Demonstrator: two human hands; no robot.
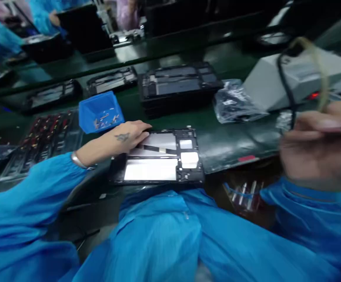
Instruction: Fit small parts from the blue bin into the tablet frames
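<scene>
Your fingers [141, 131] on the left hand [126, 138] lie together and flat, pressing on the upper left corner of the open black tablet chassis with its silver inner plates [158, 156]. It lies on the green bench mat [232, 141] just in front of your blue-sleeved body.

Your right hand [314, 145] is raised to the right, well apart from the chassis and heavily blurred. It seems closed around a thin tool with a black cable [286, 86] trailing off, though I cannot tell the grip for certain.

The chassis looks part-assembled: plates and a white block are seated, and a dark flat strip [155, 149] lies across the middle. Whether any screws are in is too small to see.

Its long axis runs left to right across your view, the component end to the right. A blue plastic bin of small parts [100, 111] sits just behind your left hand.
</scene>
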